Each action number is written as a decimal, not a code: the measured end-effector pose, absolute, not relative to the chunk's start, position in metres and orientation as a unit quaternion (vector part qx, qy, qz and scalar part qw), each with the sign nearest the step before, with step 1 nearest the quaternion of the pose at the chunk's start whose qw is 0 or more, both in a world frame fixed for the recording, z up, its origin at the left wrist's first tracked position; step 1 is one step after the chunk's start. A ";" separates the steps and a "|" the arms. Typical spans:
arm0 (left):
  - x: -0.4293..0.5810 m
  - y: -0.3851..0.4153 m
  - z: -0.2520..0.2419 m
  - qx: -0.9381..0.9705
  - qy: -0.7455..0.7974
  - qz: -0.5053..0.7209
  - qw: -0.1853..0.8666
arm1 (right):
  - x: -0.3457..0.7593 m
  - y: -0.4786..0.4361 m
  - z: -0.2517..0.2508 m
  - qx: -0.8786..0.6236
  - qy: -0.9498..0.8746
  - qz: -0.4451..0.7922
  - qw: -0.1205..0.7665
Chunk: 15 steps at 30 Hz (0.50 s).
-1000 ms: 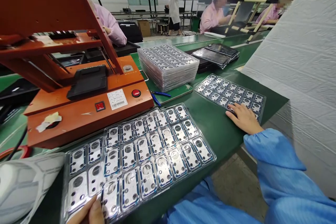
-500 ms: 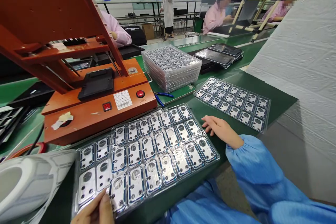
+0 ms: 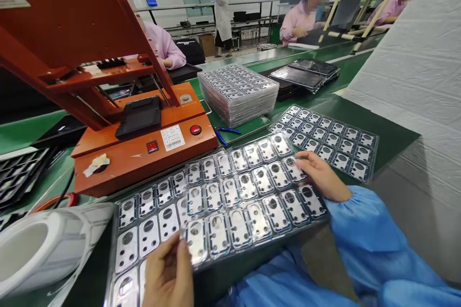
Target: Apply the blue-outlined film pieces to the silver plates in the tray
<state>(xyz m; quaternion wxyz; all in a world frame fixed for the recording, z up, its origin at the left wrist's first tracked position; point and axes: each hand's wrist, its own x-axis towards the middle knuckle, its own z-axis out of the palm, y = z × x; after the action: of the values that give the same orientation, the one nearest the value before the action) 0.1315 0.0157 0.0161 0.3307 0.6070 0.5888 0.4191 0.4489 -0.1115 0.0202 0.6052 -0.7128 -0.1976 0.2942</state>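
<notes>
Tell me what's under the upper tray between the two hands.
Under the upper tray, a lower tray sticks out to the left, carrying silvery plates. What lies beneath the upper tray's right portion is covered, so I can't tell.

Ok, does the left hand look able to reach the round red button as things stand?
Probably yes, after letting go: the left hand pinches a corner of the upper tray, but nothing covers the round red button.

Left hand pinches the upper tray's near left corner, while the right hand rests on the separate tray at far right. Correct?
Not the right hand: the head view shows it at the upper tray's right edge. The left hand does pinch the near left corner.
</notes>
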 end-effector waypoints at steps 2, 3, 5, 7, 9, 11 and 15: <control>0.150 0.012 0.020 0.642 0.533 0.410 0.368 | 0.462 -0.129 0.022 -0.720 -0.163 0.260 0.623; 0.160 0.011 0.021 0.656 0.509 0.402 0.386 | 0.469 -0.138 0.024 -0.724 -0.144 0.241 0.630; 0.180 0.008 0.026 0.676 0.462 0.391 0.419 | 0.483 -0.157 0.027 -0.734 -0.104 0.198 0.641; 0.200 0.005 0.031 0.703 0.399 0.372 0.457 | 0.496 -0.175 0.030 -0.744 -0.067 0.155 0.646; 0.223 0.002 0.036 0.718 0.346 0.358 0.487 | 0.509 -0.193 0.033 -0.754 -0.036 0.112 0.646; 0.247 0.000 0.041 0.718 0.309 0.342 0.522 | 0.522 -0.208 0.035 -0.765 -0.014 0.071 0.640; 0.302 0.001 0.042 0.629 0.335 0.296 0.636 | 0.549 -0.232 0.027 -0.787 0.012 -0.006 0.617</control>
<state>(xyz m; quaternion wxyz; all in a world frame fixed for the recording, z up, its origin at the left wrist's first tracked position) 0.3020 0.0012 0.0422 0.6364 0.6287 0.3352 0.2955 0.5489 -0.2319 0.0271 0.6173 -0.7866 0.0123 -0.0058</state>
